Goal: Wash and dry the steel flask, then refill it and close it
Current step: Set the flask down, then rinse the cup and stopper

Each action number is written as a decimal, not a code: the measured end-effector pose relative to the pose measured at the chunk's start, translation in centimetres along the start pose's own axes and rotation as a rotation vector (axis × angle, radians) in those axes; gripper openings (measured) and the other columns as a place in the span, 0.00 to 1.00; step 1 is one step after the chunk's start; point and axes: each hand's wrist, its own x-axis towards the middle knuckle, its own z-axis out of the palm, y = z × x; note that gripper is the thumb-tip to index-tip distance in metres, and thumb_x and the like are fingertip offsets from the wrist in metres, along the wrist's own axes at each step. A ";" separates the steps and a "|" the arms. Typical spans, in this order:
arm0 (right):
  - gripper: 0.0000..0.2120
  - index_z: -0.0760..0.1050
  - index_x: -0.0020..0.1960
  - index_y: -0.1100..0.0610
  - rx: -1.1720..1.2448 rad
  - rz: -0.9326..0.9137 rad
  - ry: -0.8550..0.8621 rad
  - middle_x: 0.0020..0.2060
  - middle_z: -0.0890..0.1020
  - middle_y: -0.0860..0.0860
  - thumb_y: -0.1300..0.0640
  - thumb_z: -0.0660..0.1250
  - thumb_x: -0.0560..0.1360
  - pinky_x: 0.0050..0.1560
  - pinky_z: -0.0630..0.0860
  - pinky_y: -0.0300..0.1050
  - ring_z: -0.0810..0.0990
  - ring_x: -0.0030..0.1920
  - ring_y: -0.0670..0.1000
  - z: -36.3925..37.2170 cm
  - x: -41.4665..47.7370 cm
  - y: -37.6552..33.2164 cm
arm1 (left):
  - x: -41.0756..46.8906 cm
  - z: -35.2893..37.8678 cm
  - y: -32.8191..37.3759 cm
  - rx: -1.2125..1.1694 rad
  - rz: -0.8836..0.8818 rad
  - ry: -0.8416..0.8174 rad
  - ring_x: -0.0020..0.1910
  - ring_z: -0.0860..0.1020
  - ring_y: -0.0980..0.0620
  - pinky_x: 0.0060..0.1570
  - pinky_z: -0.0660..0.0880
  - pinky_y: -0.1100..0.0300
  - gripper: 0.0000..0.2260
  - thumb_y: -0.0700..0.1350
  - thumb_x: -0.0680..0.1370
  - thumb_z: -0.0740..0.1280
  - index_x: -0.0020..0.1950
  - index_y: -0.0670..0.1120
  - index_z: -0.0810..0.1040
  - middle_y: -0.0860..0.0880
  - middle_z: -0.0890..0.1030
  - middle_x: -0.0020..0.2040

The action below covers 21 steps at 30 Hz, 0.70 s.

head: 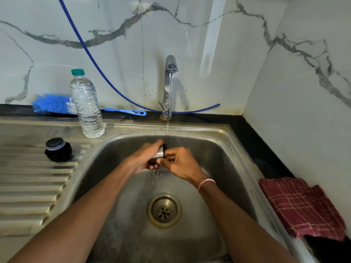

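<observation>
The steel flask [161, 152] is held over the sink basin [224, 168], its dark mouth pointing away under the running tap [171, 73]. My left hand [146, 158] grips its body from the left. My right hand [180, 164] holds it from the right, fingers curled near the neck. Most of the flask is hidden by both hands. Water drips from beneath it. The flask's black cap [58, 149] sits on the drainboard at the left. A plastic water bottle [86, 105] with a green top stands behind the sink's left rim.
A blue bottle brush [55, 104] lies along the back counter behind the water bottle. A blue hose [91, 56] curves down the marble wall past the tap. A maroon checked cloth [302, 207] lies on the black counter at the right. The drain [163, 210] is below my hands.
</observation>
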 end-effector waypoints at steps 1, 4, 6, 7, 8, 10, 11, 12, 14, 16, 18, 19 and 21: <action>0.05 0.85 0.43 0.53 0.061 0.038 0.009 0.37 0.87 0.47 0.57 0.75 0.78 0.40 0.80 0.41 0.83 0.36 0.41 -0.1 -0.1 0.0 | 0.3 0.6 -0.1 0.053 0.073 0.065 0.26 0.75 0.50 0.24 0.71 0.62 0.22 0.56 0.85 0.59 0.50 0.39 0.81 0.45 0.79 0.30; 0.08 0.83 0.42 0.53 0.170 0.076 0.059 0.31 0.85 0.42 0.62 0.73 0.79 0.36 0.77 0.36 0.82 0.32 0.38 -0.7 -0.1 0.0 | 0.6 1.3 0.1 -0.038 0.131 0.082 0.29 0.77 0.48 0.29 0.75 0.60 0.21 0.56 0.83 0.63 0.54 0.39 0.82 0.44 0.81 0.33; 0.13 0.81 0.39 0.52 0.194 0.034 0.058 0.27 0.82 0.39 0.65 0.72 0.79 0.34 0.72 0.30 0.78 0.29 0.36 -1.1 -0.2 0.0 | 0.4 1.1 0.5 -0.135 0.048 0.007 0.28 0.75 0.51 0.26 0.72 0.62 0.21 0.59 0.83 0.62 0.52 0.41 0.81 0.46 0.79 0.31; 0.12 0.82 0.39 0.53 0.183 0.003 0.064 0.28 0.82 0.40 0.65 0.73 0.78 0.35 0.72 0.30 0.78 0.30 0.37 -1.2 -0.2 0.0 | 0.3 0.9 0.6 -0.179 -0.007 -0.035 0.26 0.73 0.53 0.23 0.69 0.64 0.20 0.60 0.83 0.60 0.50 0.44 0.79 0.47 0.77 0.30; 0.09 0.84 0.40 0.55 0.159 -0.030 0.072 0.31 0.84 0.41 0.65 0.74 0.78 0.37 0.75 0.32 0.80 0.32 0.38 -1.2 -0.2 -0.1 | 0.2 0.6 0.6 -0.227 -0.067 -0.077 0.24 0.71 0.54 0.20 0.66 0.66 0.20 0.61 0.83 0.58 0.48 0.45 0.77 0.48 0.75 0.29; 0.04 0.88 0.46 0.57 0.064 -0.096 0.083 0.38 0.88 0.46 0.62 0.74 0.77 0.44 0.82 0.43 0.86 0.40 0.44 -1.1 0.0 0.2 | 0.2 0.0 0.6 -0.327 -0.180 -0.173 0.21 0.67 0.56 0.15 0.61 0.68 0.23 0.62 0.82 0.56 0.43 0.44 0.75 0.48 0.72 0.30; 0.04 0.88 0.47 0.56 0.014 -0.123 0.085 0.40 0.88 0.47 0.62 0.74 0.77 0.46 0.83 0.46 0.87 0.42 0.46 -0.9 0.0 0.3 | 0.2 -0.3 0.6 -0.357 -0.213 -0.212 0.20 0.66 0.56 0.14 0.59 0.68 0.24 0.62 0.82 0.55 0.40 0.43 0.74 0.48 0.71 0.30; 0.04 0.88 0.48 0.56 -0.013 -0.141 0.084 0.40 0.88 0.47 0.61 0.74 0.78 0.47 0.83 0.48 0.87 0.42 0.46 -0.8 0.0 0.3 | 0.1 -0.4 0.7 -0.364 -0.228 -0.234 0.20 0.65 0.57 0.14 0.58 0.68 0.25 0.62 0.83 0.55 0.39 0.43 0.74 0.48 0.71 0.30; 0.03 0.88 0.47 0.56 0.005 -0.116 0.081 0.39 0.88 0.47 0.60 0.75 0.77 0.46 0.83 0.46 0.86 0.41 0.44 -0.7 -0.1 0.2 | -0.1 -0.2 0.6 -0.329 -0.191 -0.204 0.20 0.66 0.56 0.16 0.58 0.68 0.25 0.62 0.83 0.55 0.38 0.44 0.75 0.48 0.71 0.29; 0.03 0.87 0.46 0.57 0.097 -0.035 0.103 0.38 0.88 0.48 0.59 0.74 0.78 0.41 0.81 0.40 0.85 0.37 0.42 -0.5 0.0 0.0 | 0.1 0.6 0.5 -0.224 -0.045 -0.079 0.23 0.69 0.55 0.20 0.62 0.65 0.23 0.60 0.84 0.58 0.42 0.43 0.78 0.48 0.74 0.29; 0.05 0.86 0.46 0.59 0.209 0.053 0.157 0.37 0.87 0.53 0.60 0.73 0.79 0.36 0.77 0.38 0.81 0.32 0.42 -0.6 0.1 0.0 | 0.5 1.5 0.2 -0.102 0.108 0.045 0.26 0.73 0.52 0.25 0.68 0.61 0.22 0.59 0.83 0.61 0.48 0.41 0.81 0.46 0.79 0.32; 0.05 0.85 0.46 0.61 0.237 0.080 0.176 0.37 0.87 0.56 0.60 0.73 0.79 0.35 0.76 0.39 0.80 0.32 0.44 -0.7 0.2 0.0 | 0.7 1.7 0.1 -0.070 0.152 0.070 0.28 0.74 0.50 0.27 0.70 0.60 0.22 0.58 0.83 0.62 0.50 0.40 0.82 0.45 0.80 0.34; 0.05 0.84 0.48 0.64 0.230 0.095 0.146 0.38 0.86 0.59 0.62 0.72 0.79 0.35 0.76 0.41 0.78 0.32 0.46 -0.8 0.3 0.2 | 0.9 1.8 -0.1 -0.077 0.141 0.067 0.28 0.75 0.49 0.28 0.70 0.59 0.19 0.57 0.84 0.62 0.50 0.41 0.81 0.43 0.80 0.35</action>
